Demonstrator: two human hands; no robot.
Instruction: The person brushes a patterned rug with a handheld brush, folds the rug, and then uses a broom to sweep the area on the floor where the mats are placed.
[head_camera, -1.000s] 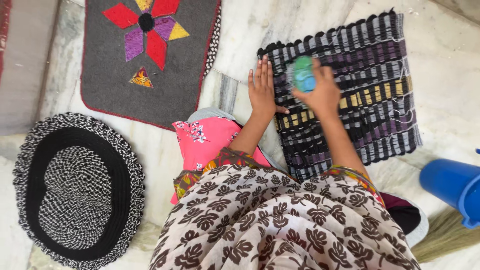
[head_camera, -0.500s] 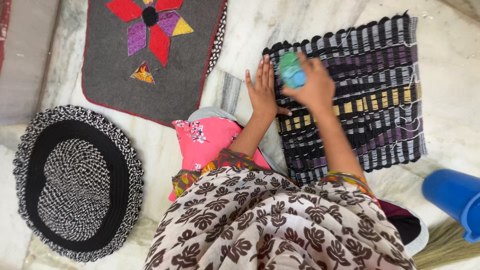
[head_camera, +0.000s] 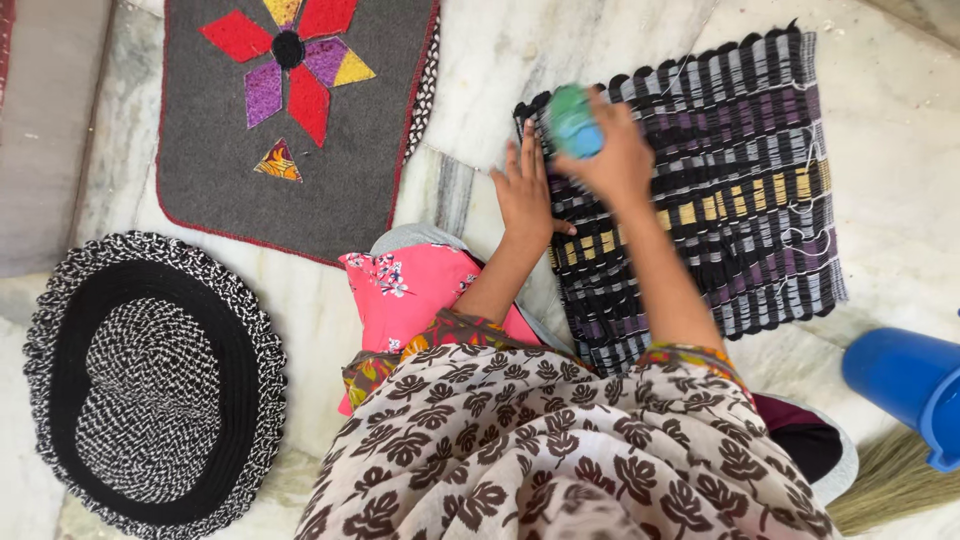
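The right hand (head_camera: 612, 160) is closed around a green and blue scrubber (head_camera: 575, 122), pressed on the striped woven mat (head_camera: 730, 190) at 1 o'clock. The left hand (head_camera: 524, 190) lies flat, fingers together, on the mat's left edge. A grey flower mat (head_camera: 330, 170) lies at 11 o'clock, an oval black-and-white mat (head_camera: 150, 385) at 8, a blue bucket (head_camera: 905, 385) at 4.

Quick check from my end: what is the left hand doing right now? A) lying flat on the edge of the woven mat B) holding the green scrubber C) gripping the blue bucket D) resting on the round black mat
A: the left hand lies flat, fingers spread, on the woven mat's near edge, while the right hand holds the green scrubber.
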